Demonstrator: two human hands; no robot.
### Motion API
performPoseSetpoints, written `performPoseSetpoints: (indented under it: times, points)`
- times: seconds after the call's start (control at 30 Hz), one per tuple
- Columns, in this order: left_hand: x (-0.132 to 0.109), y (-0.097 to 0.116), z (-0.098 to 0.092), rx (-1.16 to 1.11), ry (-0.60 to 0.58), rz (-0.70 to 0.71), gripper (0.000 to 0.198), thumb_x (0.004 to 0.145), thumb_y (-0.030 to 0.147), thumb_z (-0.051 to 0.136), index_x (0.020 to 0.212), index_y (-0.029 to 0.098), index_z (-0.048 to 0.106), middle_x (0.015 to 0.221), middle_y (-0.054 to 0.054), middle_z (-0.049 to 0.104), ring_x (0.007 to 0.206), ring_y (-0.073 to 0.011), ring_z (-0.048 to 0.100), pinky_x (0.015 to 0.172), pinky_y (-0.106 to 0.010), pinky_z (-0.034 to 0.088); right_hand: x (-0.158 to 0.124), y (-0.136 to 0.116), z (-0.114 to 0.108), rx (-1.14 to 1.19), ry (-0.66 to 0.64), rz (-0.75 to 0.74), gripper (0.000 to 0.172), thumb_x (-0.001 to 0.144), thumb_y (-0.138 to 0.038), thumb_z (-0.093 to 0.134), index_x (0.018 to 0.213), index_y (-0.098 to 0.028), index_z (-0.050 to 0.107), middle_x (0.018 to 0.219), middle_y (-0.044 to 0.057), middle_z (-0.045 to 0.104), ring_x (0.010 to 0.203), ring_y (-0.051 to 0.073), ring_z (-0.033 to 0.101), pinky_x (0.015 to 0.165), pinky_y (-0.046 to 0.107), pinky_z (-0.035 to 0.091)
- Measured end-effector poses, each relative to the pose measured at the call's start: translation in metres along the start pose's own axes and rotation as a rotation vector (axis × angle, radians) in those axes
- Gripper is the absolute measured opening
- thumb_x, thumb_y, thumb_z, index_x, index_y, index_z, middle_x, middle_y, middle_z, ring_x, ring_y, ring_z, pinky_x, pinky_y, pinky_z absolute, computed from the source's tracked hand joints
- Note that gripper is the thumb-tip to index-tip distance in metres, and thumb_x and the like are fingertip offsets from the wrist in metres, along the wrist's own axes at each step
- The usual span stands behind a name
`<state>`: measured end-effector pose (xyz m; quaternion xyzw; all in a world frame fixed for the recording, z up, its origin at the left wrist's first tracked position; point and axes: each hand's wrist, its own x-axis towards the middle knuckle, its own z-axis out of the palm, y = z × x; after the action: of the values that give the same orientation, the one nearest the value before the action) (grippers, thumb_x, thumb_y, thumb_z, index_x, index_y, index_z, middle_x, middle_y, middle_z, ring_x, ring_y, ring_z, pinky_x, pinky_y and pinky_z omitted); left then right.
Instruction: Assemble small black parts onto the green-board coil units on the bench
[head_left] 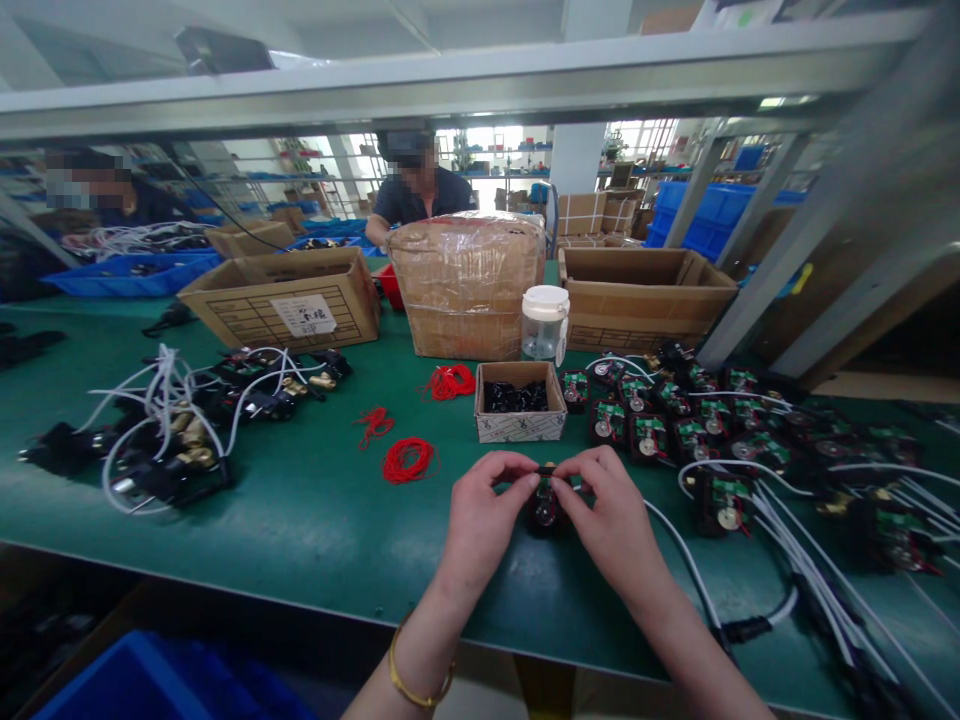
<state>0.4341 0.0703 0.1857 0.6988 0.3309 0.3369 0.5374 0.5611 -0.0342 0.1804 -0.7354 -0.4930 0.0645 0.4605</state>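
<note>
Directly in front of me, on the green bench, sits a black housing (pixel 545 518) with an exposed circuit board and a round part, and a white cable seems to run from its right side. At its upper edge, my left hand (pixel 487 510) pinches a small black part (pixel 547 469) from the left with thumb and forefinger. My right hand (pixel 606 515) is closed on the same edge from the right. Fingertips cover much of the part, so its exact kind is hidden. Just beyond stands a small open carton (pixel 519 429) holding small black pieces.
Coils of red wire (pixel 407 461) lie left of the carton. Many similar open housings (pixel 649 437) with white cables fill the right. Black-and-brass assemblies (pixel 187 440) lie at left. Behind are cardboard boxes (pixel 469 290), a clear jar (pixel 545 325) and a co-worker (pixel 420 190). A metal beam (pixel 450 85) crosses overhead.
</note>
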Motion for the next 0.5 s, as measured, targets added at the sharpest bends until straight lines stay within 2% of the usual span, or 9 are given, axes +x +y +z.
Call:
performPoseSetpoints:
  times: [0.17, 0.27, 0.5]
  points:
    - [-0.0013, -0.0031, 0.003, 0.097, 0.04, 0.065, 0.012, 0.082, 0.011, 0.069, 0.085, 0.022, 0.075, 0.086, 0.001, 0.073, 0.086, -0.0169, 0.068, 0.081, -0.029, 0.051, -0.0011, -0.0008, -0.003, -0.033, -0.052, -0.039, 0.01, 0.097, -0.018, 0.056, 0.092, -0.023, 0.064, 0.097, 0.004, 0.06, 0.092, 0.022, 0.06, 0.08, 0.036, 0.049]
    - [-0.0022, -0.0016, 0.0047, 0.172, 0.058, 0.097, 0.015, 0.083, 0.01, 0.068, 0.085, 0.022, 0.075, 0.086, 0.0, 0.072, 0.086, -0.0169, 0.067, 0.08, -0.029, 0.051, 0.0009, -0.0025, -0.0019, -0.096, -0.039, -0.076, 0.013, 0.098, -0.016, 0.053, 0.095, -0.023, 0.063, 0.096, 0.005, 0.06, 0.092, 0.023, 0.06, 0.081, 0.037, 0.049]
    - [-0.002, 0.0016, 0.0042, 0.269, 0.046, 0.133, 0.017, 0.083, 0.008, 0.068, 0.089, 0.023, 0.074, 0.088, 0.001, 0.069, 0.084, -0.0156, 0.066, 0.077, -0.027, 0.052, 0.0069, -0.0034, 0.0001, -0.263, -0.056, -0.169, 0.018, 0.101, -0.016, 0.047, 0.098, -0.022, 0.064, 0.095, 0.007, 0.058, 0.092, 0.025, 0.057, 0.083, 0.041, 0.049]
